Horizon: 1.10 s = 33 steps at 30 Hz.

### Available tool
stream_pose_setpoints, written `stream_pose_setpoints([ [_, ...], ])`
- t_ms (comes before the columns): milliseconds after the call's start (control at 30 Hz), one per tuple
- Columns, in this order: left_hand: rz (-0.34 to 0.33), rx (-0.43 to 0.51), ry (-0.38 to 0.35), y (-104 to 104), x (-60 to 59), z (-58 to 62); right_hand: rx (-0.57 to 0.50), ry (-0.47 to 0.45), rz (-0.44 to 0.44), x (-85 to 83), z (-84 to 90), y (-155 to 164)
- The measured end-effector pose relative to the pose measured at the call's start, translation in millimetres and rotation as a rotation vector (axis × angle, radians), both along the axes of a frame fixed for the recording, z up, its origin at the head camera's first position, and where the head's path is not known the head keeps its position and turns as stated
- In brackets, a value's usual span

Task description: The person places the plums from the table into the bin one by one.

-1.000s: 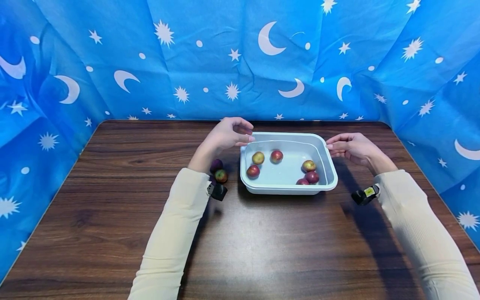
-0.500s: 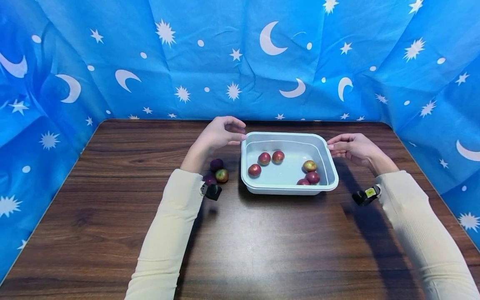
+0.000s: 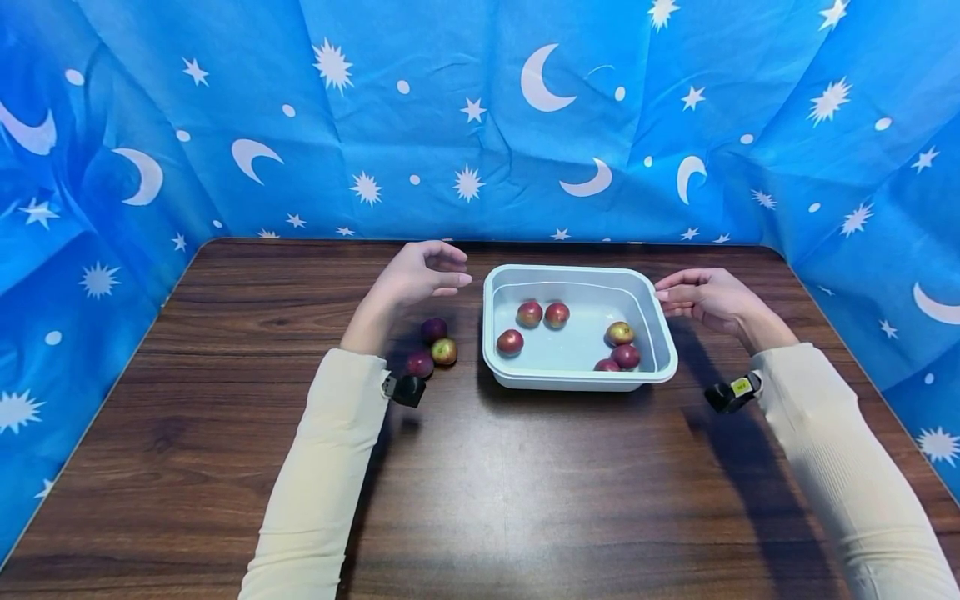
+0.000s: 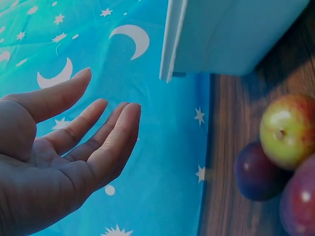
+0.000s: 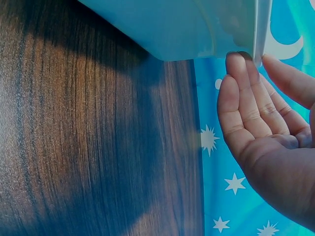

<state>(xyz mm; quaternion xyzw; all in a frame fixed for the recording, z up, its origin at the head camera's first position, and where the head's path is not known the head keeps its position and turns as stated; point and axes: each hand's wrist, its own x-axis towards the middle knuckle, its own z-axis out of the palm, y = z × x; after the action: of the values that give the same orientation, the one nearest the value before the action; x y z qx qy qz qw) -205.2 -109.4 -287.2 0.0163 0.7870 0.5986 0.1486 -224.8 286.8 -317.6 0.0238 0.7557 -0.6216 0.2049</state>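
Nearby, sleeves (image 3: 296, 500): 2, cream, soft-looking, with fine ribbing on the right forearm.
Tabletop (image 3: 525, 500): 1, brown, streaked with dark wood grain, glossy where light falls.
Cuff devices (image 3: 406, 390): 2, small and black; the right one bears a yellow label.
Container (image 3: 555, 383): 1, on the tabletop between the left hand (image 3: 422, 273) and the right hand (image 3: 708, 296); apart from the left fingers, touching the right ones; smooth, pale, plastic-looking, a rounded rectangle with a lipped rim.
Loose plums (image 3: 444, 352): 3, grouped close together left of the container, nearer than the left fingers and apart from them; smooth and roundish, 2 dark purple, 1 yellow-green with a red blush.
Plums inside (image 3: 557, 314): 6 visible, 3 toward the left end, 3 toward the right; the front wall partly hides 1; mostly red, shiny, roundish.
Right fingers (image 5: 229, 108): pinching the container's right rim, thumb on 1 side, fingertips on the other.
Left fingers (image 4: 118, 142): released, relaxed, gently bent, beyond the loose plums.
Cloth (image 3: 450, 125): blue, creased, printed with white crescents, stars and dots.
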Motion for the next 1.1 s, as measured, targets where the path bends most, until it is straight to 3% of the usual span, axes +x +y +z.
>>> stream_pose_setpoints([
  [667,0.044,0.007,0.000,-30,1.7,-13.3,-0.032,-0.003,0.010,-0.6,-1.2,1],
  [1100,0.068,-0.024,-0.046,-49,12.2,-21.4,-0.032,0.002,0.018,-2.3,-2.3,2],
])
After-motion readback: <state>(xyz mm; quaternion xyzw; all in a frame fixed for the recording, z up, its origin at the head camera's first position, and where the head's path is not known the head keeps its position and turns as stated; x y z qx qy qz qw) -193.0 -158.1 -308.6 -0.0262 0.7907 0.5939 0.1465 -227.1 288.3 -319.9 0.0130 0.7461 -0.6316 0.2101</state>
